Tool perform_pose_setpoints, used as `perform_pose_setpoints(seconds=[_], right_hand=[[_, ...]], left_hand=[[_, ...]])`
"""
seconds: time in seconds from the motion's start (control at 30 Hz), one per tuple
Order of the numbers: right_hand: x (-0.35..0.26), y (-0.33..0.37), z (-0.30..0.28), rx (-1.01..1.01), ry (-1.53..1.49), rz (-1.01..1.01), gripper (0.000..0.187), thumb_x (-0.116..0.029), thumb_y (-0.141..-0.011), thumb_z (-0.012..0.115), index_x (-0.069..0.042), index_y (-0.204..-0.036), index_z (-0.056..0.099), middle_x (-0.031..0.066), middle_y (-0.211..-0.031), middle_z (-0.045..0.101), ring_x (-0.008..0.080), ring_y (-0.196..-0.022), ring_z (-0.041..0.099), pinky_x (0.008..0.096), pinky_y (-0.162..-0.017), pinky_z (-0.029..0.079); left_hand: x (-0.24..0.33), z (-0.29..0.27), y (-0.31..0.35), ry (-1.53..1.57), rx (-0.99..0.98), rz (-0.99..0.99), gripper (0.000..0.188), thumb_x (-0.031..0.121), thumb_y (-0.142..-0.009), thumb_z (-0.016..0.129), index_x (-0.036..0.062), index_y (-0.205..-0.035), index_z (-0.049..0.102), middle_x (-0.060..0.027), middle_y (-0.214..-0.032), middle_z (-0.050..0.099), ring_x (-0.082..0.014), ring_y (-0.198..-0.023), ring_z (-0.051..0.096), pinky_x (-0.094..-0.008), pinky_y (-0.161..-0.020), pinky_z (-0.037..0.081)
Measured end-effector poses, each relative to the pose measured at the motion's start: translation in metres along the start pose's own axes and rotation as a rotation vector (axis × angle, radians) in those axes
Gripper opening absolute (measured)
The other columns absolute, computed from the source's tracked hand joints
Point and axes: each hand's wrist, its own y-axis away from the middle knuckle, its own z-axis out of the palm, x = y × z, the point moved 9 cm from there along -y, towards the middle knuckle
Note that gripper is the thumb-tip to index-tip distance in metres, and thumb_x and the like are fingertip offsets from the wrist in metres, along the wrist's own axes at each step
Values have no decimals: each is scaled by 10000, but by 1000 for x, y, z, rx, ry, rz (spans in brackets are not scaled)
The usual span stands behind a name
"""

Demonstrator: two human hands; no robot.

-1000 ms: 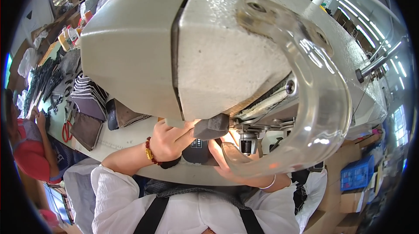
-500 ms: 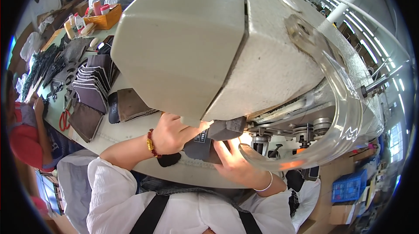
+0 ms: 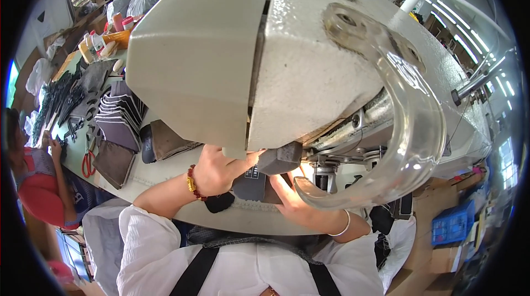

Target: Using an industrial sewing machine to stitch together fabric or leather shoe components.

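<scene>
A pale sewing machine head (image 3: 193,64) fills the upper middle and hides the stitching spot. Under it lies a dark grey fabric piece (image 3: 249,186) with a printed patch. My left hand (image 3: 216,170) grips its left side, the index finger pointing right and the other fingers curled. At the right edge, my right hand (image 3: 292,201) holds the same piece, its fingertips partly hidden behind a dark grey block-shaped machine part (image 3: 280,159) and a clear curved guard (image 3: 411,147). A small black piece (image 3: 220,202) lies below my left wrist.
Left of the machine are a stack of dark pieces with white edges (image 3: 118,122), brown pieces (image 3: 114,162) and red-handled scissors (image 3: 88,162). Bottles stand by an orange box (image 3: 118,39). Another person (image 3: 44,185) sits at far left. A blue crate (image 3: 452,223) stands at right.
The view has shifted, so the machine head appears further left. Both hands keep nearly the same place on the fabric piece. The other person's hand has moved slightly.
</scene>
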Motion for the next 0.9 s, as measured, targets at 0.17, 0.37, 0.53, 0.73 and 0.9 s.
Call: perform_pose_setpoints(seconds=[0.17, 0.37, 0.53, 0.73, 0.9], right_hand=[[-5, 0, -14, 102, 370, -176, 461, -212, -917, 570, 51, -1278, 686, 185, -1354, 634, 288, -1298, 588, 474, -970, 606], [-14, 4, -5, 106, 998, -338, 431, -218, -962, 544, 54, -1280, 646, 185, -1315, 651, 312, -1291, 605, 416, -1134, 538], [-4, 5, -31, 261, 393, -148, 336, -190, -907, 589, 30, -1146, 676, 179, -1280, 666, 268, -1273, 617, 376, -1058, 591], [-2, 8, -26, 249, 179, -131, 224, -137, -843, 635, -57, -1040, 707, 125, -1217, 687, 189, -1130, 683, 387, -929, 625], [8, 10, -38, 398, -168, 14, 311, -74, -757, 781, -16, -1035, 656, 186, -1157, 679, 334, -1002, 722, 405, -861, 613]], left_hand=[[-8, 0, 4, 119, 30, -112, 332, 7, -728, 819, 39, -1058, 816, -122, -1041, 766, -295, -891, 737, -379, -752, 582], [-20, -2, 4, 311, 73, -174, 335, -41, -679, 858, 61, -994, 809, -125, -995, 773, -294, -906, 761, -372, -759, 603], [-8, -2, 3, 153, -151, 2, 235, 34, -710, 825, 44, -941, 783, -132, -1041, 775, -320, -963, 752, -402, -809, 586], [11, -9, 2, -5, -62, 292, 261, 66, -723, 780, 37, -982, 790, -141, -1111, 771, -319, -999, 754, -418, -824, 565], [-6, -4, 2, 270, -108, 64, 322, 14, -698, 785, 31, -1020, 794, -131, -1076, 777, -297, -998, 764, -427, -827, 584]])
